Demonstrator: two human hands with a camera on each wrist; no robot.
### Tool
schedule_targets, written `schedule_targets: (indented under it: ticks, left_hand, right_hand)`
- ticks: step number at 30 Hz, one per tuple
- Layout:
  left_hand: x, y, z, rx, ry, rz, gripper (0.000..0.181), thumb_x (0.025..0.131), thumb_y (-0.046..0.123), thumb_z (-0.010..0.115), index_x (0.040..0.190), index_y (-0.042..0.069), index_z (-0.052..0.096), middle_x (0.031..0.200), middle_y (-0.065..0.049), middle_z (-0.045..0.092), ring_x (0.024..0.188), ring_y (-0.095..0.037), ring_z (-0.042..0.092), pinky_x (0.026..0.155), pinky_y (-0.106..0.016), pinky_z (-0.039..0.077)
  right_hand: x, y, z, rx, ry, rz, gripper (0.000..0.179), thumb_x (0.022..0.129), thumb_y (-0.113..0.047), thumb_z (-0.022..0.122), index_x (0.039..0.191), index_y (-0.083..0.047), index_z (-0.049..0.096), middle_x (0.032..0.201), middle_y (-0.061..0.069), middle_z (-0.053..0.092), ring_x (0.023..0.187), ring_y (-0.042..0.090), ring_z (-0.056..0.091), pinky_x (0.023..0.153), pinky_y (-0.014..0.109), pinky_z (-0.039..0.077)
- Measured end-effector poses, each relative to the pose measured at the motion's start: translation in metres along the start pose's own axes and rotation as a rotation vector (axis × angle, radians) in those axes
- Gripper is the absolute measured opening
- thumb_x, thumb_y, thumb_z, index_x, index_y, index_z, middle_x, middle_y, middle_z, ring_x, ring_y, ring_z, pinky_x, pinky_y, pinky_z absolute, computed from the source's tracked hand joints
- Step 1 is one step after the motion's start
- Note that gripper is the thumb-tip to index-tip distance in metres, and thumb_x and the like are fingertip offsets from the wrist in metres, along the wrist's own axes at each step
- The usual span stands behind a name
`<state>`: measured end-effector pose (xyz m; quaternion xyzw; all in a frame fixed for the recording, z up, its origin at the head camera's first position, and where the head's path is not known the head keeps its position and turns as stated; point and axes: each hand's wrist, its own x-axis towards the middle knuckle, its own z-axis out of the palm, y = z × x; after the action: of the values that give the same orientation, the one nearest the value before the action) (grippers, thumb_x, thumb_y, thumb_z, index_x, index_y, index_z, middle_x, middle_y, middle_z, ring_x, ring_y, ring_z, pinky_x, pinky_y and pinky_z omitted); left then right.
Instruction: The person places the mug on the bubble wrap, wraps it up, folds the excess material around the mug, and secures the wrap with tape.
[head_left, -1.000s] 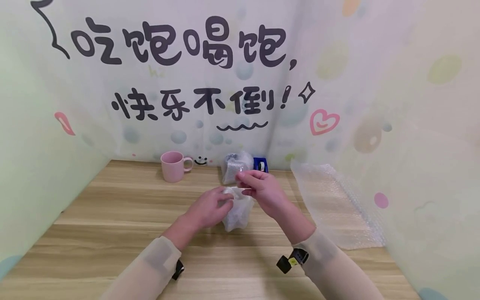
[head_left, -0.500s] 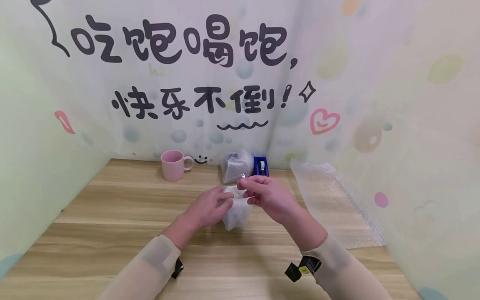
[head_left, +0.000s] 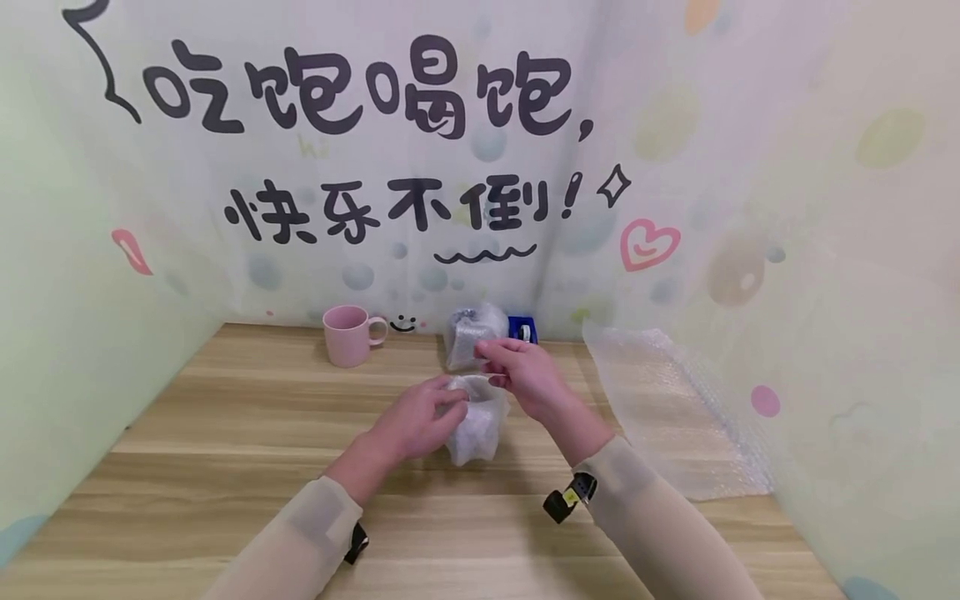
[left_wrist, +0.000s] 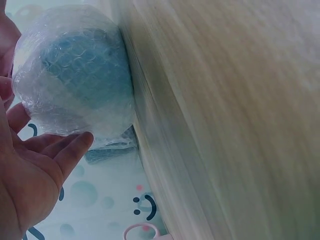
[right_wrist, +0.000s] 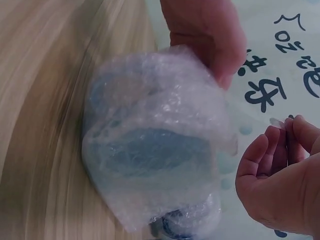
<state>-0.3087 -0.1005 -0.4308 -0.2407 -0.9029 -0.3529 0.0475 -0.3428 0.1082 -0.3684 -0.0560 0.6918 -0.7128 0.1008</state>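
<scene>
A bubble-wrapped bundle (head_left: 476, 437) stands on the table in front of me, with something bluish showing through the wrap in the left wrist view. My left hand (head_left: 420, 419) holds it at its upper left, fingers and thumb on the wrap near the top. Just above its right side is my right hand (head_left: 532, 379), thumb and forefinger pinched together. Between those fingertips the right wrist view shows a small clear strip (right_wrist: 276, 122) that looks like tape. It is apart from the bundle.
Behind the bundle sits another bubble-wrapped item (head_left: 465, 342), with a blue tape dispenser (head_left: 522, 328) to its right. A pink mug (head_left: 347, 337) stands at the back left. A flat sheet of bubble wrap (head_left: 667, 417) lies along the table's right side.
My right hand drew back slightly toward me and right half a second ago, and now is farther forward and left again. The left hand stays on the bundle.
</scene>
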Motion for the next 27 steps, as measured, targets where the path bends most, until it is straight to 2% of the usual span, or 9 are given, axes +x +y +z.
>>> schedule_targets:
  ticks: [7,11,14,19,25,27]
  left_hand:
    - [0.003,0.006,-0.001,0.02,0.006,-0.026,0.048,0.114,0.044,0.05,0.141,0.013,0.076,0.164,-0.025,0.055,0.154,-0.045,0.051,0.128,-0.06,0.041]
    - [0.007,0.011,0.0,0.044,0.011,-0.043,0.048,0.112,0.049,0.056,0.139,0.015,0.077,0.16,-0.024,0.059,0.149,-0.045,0.057,0.125,-0.06,0.046]
    - [0.01,0.013,0.001,0.059,0.031,-0.043,0.044,0.109,0.046,0.062,0.134,0.014,0.08,0.154,-0.023,0.065,0.145,-0.043,0.061,0.123,-0.059,0.048]
    - [0.011,0.012,0.002,0.068,0.049,-0.019,0.04,0.107,0.041,0.067,0.128,0.011,0.083,0.147,-0.024,0.069,0.142,-0.044,0.064,0.121,-0.058,0.05]
    - [0.009,0.008,0.002,0.084,0.004,-0.011,0.053,0.101,0.052,0.073,0.132,0.009,0.08,0.154,-0.026,0.063,0.141,-0.045,0.063,0.12,-0.059,0.051]
    - [0.009,0.008,0.002,0.087,-0.005,-0.014,0.056,0.101,0.053,0.074,0.134,0.009,0.079,0.155,-0.026,0.062,0.141,-0.046,0.063,0.12,-0.059,0.051]
  right_hand:
    - [0.011,0.006,0.0,-0.002,0.029,0.005,0.012,0.107,-0.018,0.073,0.099,-0.015,0.081,0.092,-0.006,0.076,0.087,0.013,0.068,0.082,0.029,0.058]
    - [0.013,0.008,0.003,-0.028,0.032,-0.003,0.01,0.105,-0.018,0.074,0.103,-0.011,0.081,0.096,-0.004,0.078,0.086,0.012,0.069,0.084,0.03,0.059]
    - [0.015,0.01,0.006,-0.061,0.031,-0.015,0.011,0.104,-0.019,0.077,0.106,-0.009,0.081,0.097,-0.005,0.077,0.089,0.013,0.07,0.083,0.03,0.06]
    - [0.02,0.014,0.007,-0.184,0.073,-0.057,0.016,0.101,-0.026,0.081,0.105,-0.01,0.082,0.095,-0.008,0.075,0.098,0.019,0.07,0.081,0.03,0.055]
    - [0.025,0.019,0.003,-0.293,0.119,-0.096,0.018,0.1,-0.031,0.082,0.106,-0.014,0.084,0.105,-0.007,0.077,0.109,0.019,0.062,0.101,0.044,0.051]
    - [0.027,0.021,0.001,-0.311,0.129,-0.102,0.018,0.1,-0.032,0.082,0.106,-0.015,0.084,0.108,-0.007,0.078,0.112,0.017,0.063,0.105,0.044,0.05]
